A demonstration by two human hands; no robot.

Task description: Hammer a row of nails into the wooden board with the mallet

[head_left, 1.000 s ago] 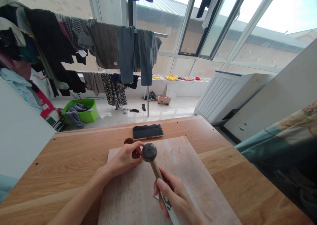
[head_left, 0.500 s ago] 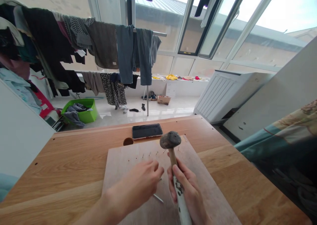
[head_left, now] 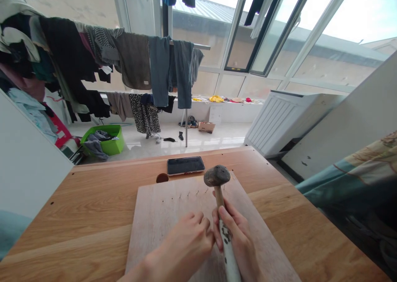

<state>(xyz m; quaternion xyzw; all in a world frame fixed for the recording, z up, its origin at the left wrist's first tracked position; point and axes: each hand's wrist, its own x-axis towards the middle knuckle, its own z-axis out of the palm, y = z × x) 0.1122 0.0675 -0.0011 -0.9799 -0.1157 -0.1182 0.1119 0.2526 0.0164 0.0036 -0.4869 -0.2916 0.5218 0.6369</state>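
A rubber mallet (head_left: 217, 176) with a dark, rounded head and a worn white-painted handle stands tilted upward, with my right hand (head_left: 237, 232) wrapped around its handle. Just left of it, my left hand (head_left: 192, 242) is closed, fingers curled down over the board; whatever is inside the fingers is hidden. Both hands are above a pale wooden board (head_left: 151, 220). Across the board's far part runs a row of several small nails (head_left: 188, 194), some leaning, with dark spots at the row's left end.
The board lies on a wooden table (head_left: 93, 203). Behind it are a black phone (head_left: 185, 165) and a round hole (head_left: 162, 178) in the tabletop. Beyond the table are a green tub (head_left: 113, 140) of clothes, hanging laundry (head_left: 135, 58) and a white ribbed cabinet (head_left: 266, 120).
My left hand has moved right and nearer to me, now covering the silvery rod that showed below it. The mallet stays in my right hand, and the view has shifted slightly.
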